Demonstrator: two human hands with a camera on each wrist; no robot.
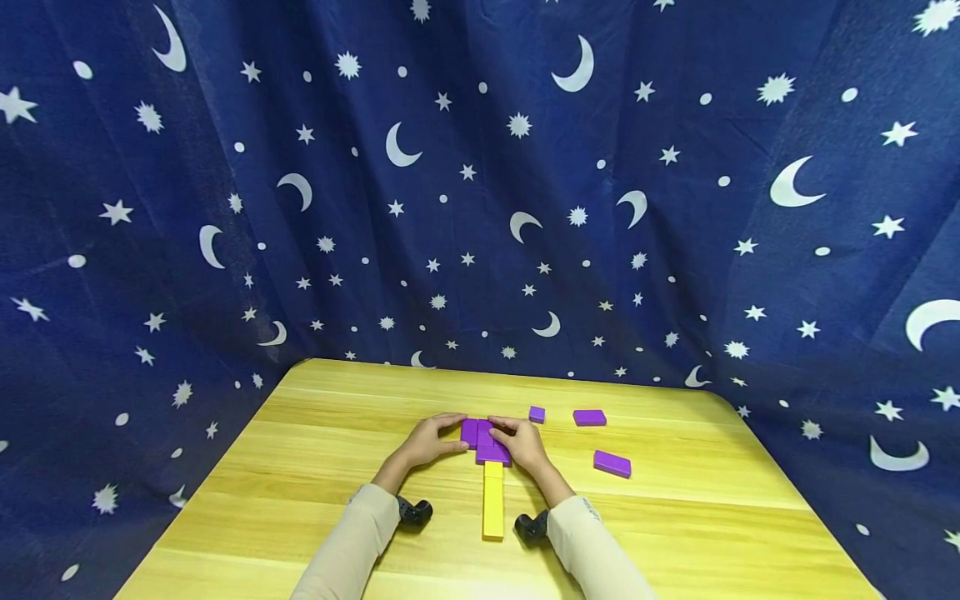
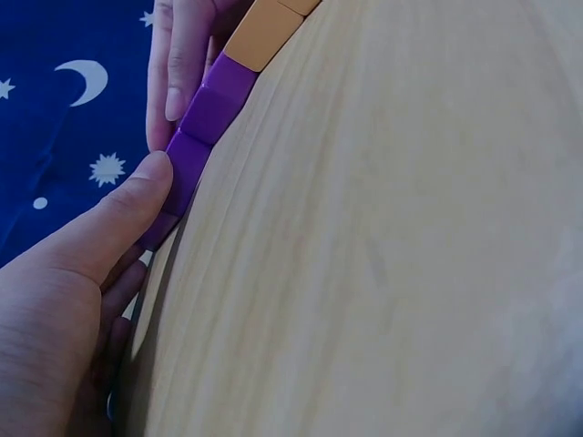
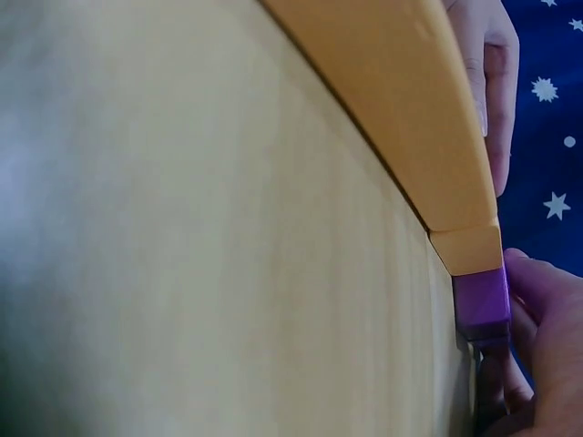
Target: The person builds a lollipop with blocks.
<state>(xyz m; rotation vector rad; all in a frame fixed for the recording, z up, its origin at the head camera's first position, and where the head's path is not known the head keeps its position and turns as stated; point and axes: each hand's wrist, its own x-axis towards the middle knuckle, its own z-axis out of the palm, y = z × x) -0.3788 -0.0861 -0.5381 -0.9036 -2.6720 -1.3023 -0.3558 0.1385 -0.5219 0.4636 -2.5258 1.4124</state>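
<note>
Purple blocks [image 1: 484,441] sit at twelve o'clock of the yellow blocks [image 1: 492,504], pinched by the left hand [image 1: 426,443] from nine o'clock and the right hand [image 1: 527,448] from three, apparently to keep edges flush.

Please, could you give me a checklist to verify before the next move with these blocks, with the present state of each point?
1. Left hand touching the purple group: ok, at its left side.
2. Right hand touching the purple group: ok, at its right side.
3. Yellow strip meeting the purple group: ok, at its near edge.
4. All purple pieces together: not ok; the small cube, far loose block and near loose block lie apart.
5. Firmness of both holds: cannot tell.
</note>
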